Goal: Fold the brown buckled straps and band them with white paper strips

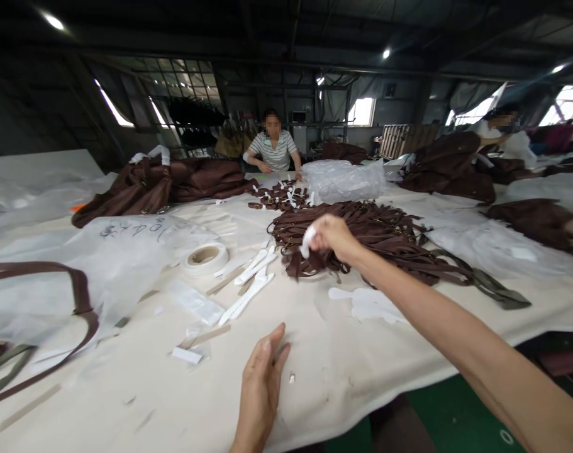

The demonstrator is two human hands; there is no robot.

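My right hand is stretched out over a heap of dark brown straps with metal buckles. Its fingers pinch a small white strip; I cannot tell whether a brown strap hangs from it. Low over the near part of the cloth-covered table, my left hand has its fingers apart and holds nothing. White die-cut pieces lie left of the heap. More flat white cut-outs lie under my right forearm.
A roll of white tape and clear plastic sheeting lie on the left. Brown bags are piled behind them. A long brown strap loops at far left. Across the table sits a person; another person is at right.
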